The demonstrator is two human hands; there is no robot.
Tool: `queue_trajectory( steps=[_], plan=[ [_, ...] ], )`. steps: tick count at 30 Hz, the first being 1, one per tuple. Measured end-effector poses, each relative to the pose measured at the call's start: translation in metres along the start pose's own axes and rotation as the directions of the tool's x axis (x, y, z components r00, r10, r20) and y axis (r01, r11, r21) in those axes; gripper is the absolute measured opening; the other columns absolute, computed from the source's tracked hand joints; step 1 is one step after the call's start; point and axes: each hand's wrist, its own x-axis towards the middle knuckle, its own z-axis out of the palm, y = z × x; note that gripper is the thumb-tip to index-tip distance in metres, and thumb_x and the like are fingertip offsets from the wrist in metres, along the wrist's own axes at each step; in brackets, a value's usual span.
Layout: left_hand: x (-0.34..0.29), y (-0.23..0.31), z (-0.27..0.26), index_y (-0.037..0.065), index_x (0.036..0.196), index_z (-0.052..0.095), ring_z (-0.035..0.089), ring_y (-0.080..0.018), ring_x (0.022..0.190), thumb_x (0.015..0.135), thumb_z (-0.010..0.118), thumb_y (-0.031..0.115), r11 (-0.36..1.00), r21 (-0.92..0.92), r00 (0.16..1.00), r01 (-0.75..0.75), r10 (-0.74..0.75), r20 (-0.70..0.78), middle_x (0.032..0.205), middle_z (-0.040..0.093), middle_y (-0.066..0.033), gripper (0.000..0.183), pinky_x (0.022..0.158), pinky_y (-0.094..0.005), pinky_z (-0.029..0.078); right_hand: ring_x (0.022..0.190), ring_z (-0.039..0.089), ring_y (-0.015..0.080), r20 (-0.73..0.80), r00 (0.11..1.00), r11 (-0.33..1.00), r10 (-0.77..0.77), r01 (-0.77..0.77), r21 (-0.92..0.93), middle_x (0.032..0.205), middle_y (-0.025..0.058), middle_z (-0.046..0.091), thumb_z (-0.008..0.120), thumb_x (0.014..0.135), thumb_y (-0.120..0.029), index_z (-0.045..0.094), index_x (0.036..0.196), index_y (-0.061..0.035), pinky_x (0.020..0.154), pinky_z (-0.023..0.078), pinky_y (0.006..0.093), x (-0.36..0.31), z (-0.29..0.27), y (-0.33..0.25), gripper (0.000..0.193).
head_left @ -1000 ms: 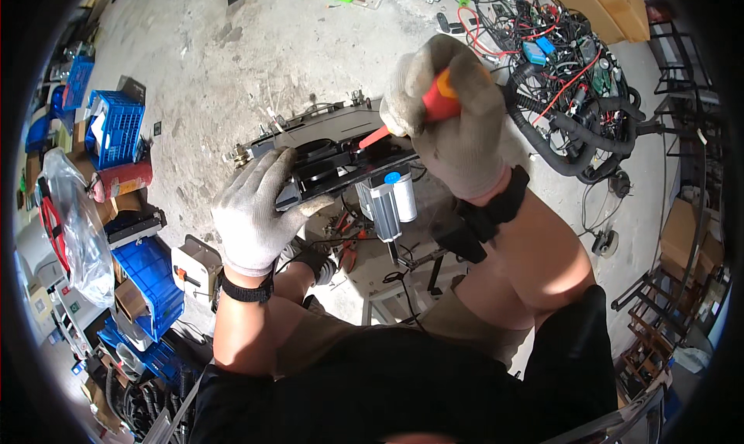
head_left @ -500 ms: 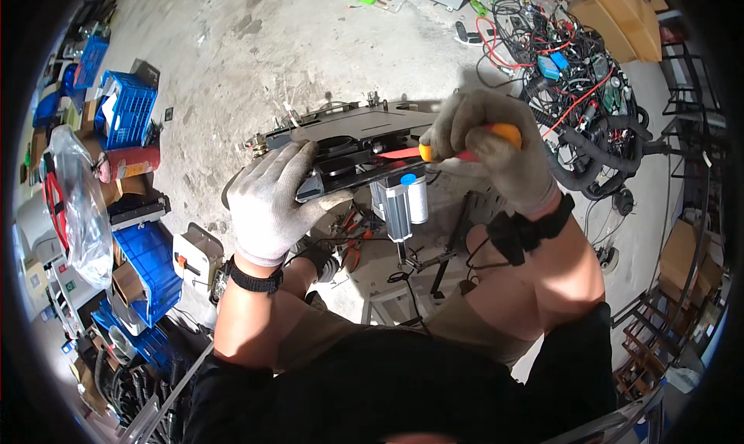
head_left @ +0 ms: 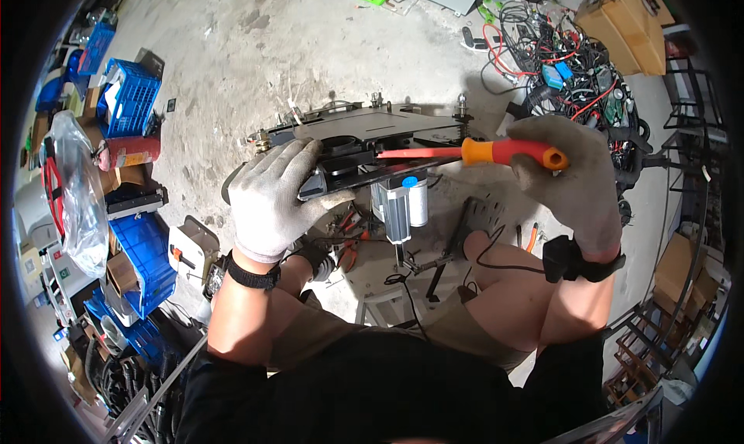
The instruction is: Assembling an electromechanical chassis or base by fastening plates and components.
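Observation:
In my gloved right hand (head_left: 570,177) is a screwdriver (head_left: 504,153) with a red and orange handle and a red shaft. It lies nearly level, pointing left, and its tip is hidden among the parts of a dark flat machine frame (head_left: 387,124). The handle's end shows beside my thumb. My left hand (head_left: 275,200), also gloved, holds the frame's left end, fingers over the top and thumb along the near edge. Below the frame hangs a silver motor (head_left: 397,221) next to a white cylinder (head_left: 418,204) with a blue cap.
Pliers (head_left: 347,256) and other hand tools lie on the floor between my legs. A tangled heap of cables (head_left: 573,76) is at the far right, near a cardboard box (head_left: 624,25). Blue crates (head_left: 132,99) and a red cylinder (head_left: 128,153) stand along the left.
My right hand has moved right and turned, its grip looser, so more of the screwdriver handle shows. The left hand stays on the frame.

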Motion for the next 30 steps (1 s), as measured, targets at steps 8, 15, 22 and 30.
queue_trajectory(
  steps=[8,15,22,30],
  plan=[
    [0.002,-0.001,0.000,0.005,0.110,0.077,0.076,-0.0299,0.097,0.071,0.084,0.060,1.000,-0.009,1.000,0.000,0.000,-0.004,0.107,0.078,-0.0121,0.068,0.081,-0.0393,0.060,0.080,0.073,0.0289,0.020,0.994,0.994,-0.109,0.110,-0.030,0.094,0.0134,0.072,0.078,0.077,-0.003,0.071,0.106,-0.0024,0.074,0.057,0.0355,-0.004,0.016,0.002,0.030],
    [0.003,0.001,-0.002,0.006,0.110,0.076,0.076,-0.0301,0.098,0.071,0.083,0.061,1.000,-0.005,1.000,0.015,-0.015,-0.003,0.106,0.078,-0.0119,0.068,0.082,-0.0398,0.060,0.082,0.070,0.0355,0.133,0.991,0.996,0.008,0.004,-0.092,0.095,0.0158,0.069,0.079,0.080,-0.010,0.071,0.105,-0.0054,0.070,0.054,0.0426,-0.011,0.017,-0.006,0.027],
    [0.003,0.000,0.000,0.006,0.110,0.076,0.076,-0.0296,0.097,0.070,0.084,0.061,1.000,-0.005,1.000,0.002,-0.002,-0.013,0.106,0.078,-0.0120,0.068,0.082,-0.0397,0.060,0.081,0.070,0.0331,0.197,0.980,0.962,-0.007,0.060,-0.266,0.093,0.0132,0.068,0.078,0.084,-0.020,0.076,0.113,-0.0120,0.071,0.055,0.0425,-0.007,0.022,-0.009,0.031],
    [0.001,0.000,0.003,0.007,0.110,0.076,0.076,-0.0294,0.097,0.071,0.085,0.060,1.000,-0.008,1.000,0.003,-0.003,-0.014,0.107,0.078,-0.0121,0.067,0.081,-0.0386,0.060,0.077,0.072,0.0268,0.282,0.959,0.891,-0.023,0.148,-0.430,0.088,0.0082,0.069,0.078,0.082,-0.026,0.078,0.108,-0.0159,0.068,0.057,0.0392,0.002,0.022,-0.033,0.028]
  ],
)
